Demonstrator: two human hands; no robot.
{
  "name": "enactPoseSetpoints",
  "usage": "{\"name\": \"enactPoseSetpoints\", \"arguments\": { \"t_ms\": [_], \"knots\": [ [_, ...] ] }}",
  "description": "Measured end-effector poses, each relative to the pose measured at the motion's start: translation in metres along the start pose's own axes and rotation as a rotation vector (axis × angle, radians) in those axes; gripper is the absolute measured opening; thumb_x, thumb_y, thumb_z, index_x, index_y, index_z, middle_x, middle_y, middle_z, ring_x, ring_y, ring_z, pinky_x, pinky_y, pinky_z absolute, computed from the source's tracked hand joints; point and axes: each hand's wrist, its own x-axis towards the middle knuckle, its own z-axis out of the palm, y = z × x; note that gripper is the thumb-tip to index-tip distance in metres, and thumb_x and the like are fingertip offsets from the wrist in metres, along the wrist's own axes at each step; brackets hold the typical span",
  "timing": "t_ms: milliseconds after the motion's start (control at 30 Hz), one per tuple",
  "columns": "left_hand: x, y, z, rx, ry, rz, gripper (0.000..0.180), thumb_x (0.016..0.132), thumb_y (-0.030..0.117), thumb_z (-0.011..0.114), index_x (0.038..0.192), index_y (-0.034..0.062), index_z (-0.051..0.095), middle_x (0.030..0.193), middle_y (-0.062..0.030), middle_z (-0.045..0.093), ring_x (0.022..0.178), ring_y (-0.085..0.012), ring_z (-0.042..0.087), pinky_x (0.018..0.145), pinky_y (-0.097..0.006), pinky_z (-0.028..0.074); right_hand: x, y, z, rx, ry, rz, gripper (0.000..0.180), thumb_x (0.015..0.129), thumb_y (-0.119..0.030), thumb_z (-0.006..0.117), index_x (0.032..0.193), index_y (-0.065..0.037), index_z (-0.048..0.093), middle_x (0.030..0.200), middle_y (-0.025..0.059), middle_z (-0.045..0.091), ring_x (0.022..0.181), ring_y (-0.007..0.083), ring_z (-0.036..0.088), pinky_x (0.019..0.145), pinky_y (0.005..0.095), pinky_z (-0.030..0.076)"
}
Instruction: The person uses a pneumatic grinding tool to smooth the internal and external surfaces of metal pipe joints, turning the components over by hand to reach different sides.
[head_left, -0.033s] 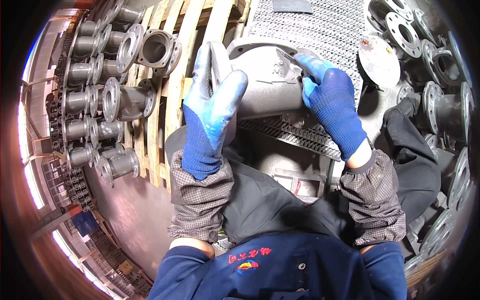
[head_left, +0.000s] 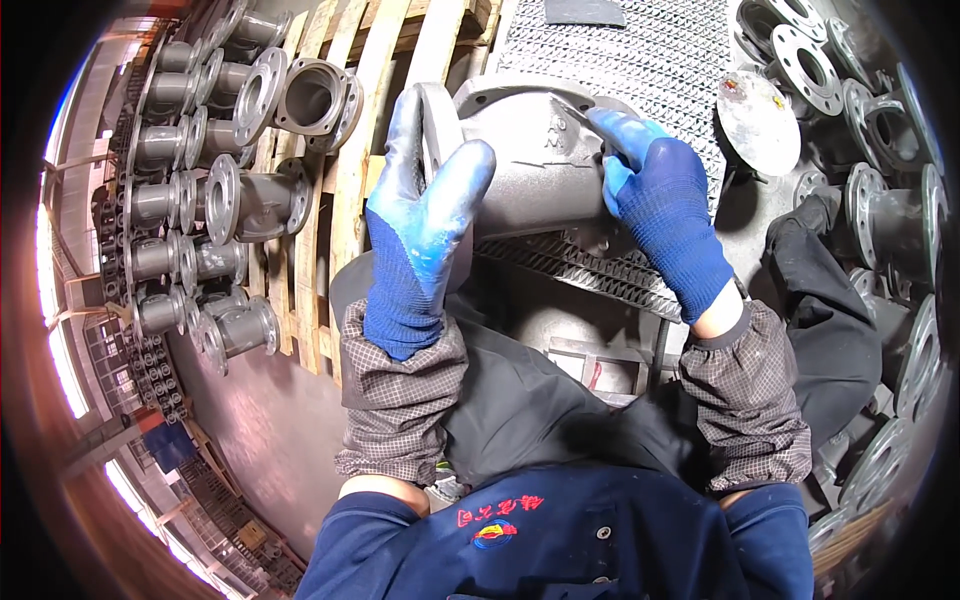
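A grey cast-metal flanged valve body (head_left: 540, 190) lies on its side in front of me, on the metal grating. My left hand (head_left: 425, 200), in a blue coated glove, grips its left round flange, the thumb on the near face and the fingers around the far side. At the other end, my right hand (head_left: 650, 170), gloved alike, is closed around the right flange edge, its fingers reaching over the top. Raised cast marks show on the body's upper side. The right palm and part of that flange are hidden.
Several similar flanged castings (head_left: 265, 200) stand in rows at left, some on a wooden pallet (head_left: 345, 150). More castings (head_left: 890, 220) crowd the right. A pale round disc (head_left: 758, 125) sits beside the grating (head_left: 630, 60), which bears a dark flat piece (head_left: 585, 12) at its far end.
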Motion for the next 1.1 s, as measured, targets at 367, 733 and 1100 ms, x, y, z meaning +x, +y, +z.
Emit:
{"name": "enactPoseSetpoints", "arguments": {
  "t_ms": [367,733,1100],
  "knots": [
    [-0.001,0.009,0.006,0.032,0.050,0.005,0.073,0.081,0.014,0.066,0.139,-0.0077,0.026,0.124,-0.0159,0.049,0.107,-0.0162,0.049,0.091,-0.027,0.040,0.051,0.002,-0.009,-0.061,0.053,0.027,0.059,0.079,-0.050,0.063,0.119,-0.006,0.056,0.106,0.0170,0.064,0.094,0.0290,0.064,0.081,0.0360,0.050],
    [-0.002,-0.010,-0.012,0.522,0.020,0.393,0.031,0.082,-0.008,0.058,0.108,0.0088,0.060,0.129,-0.0320,0.045,0.107,-0.0343,0.057,0.086,-0.033,0.047,0.066,0.035,-0.008,-0.114,0.078,0.020,0.028,0.088,-0.020,0.052,0.112,-0.010,0.060,0.087,0.0142,0.066,0.079,0.0253,0.065,0.074,0.0375,0.052],
    [-0.025,-0.052,-0.084,0.344,0.007,0.135,0.028,0.090,0.011,0.050,0.115,-0.0004,0.056,0.119,-0.0158,0.056,0.107,-0.0253,0.056,0.093,-0.035,0.044,-0.034,0.041,0.048,0.695,0.142,0.158,0.032,0.092,-0.016,0.045,0.114,0.005,0.054,0.093,0.0152,0.064,0.083,0.0194,0.059,0.075,0.0285,0.047]
  ]
}}
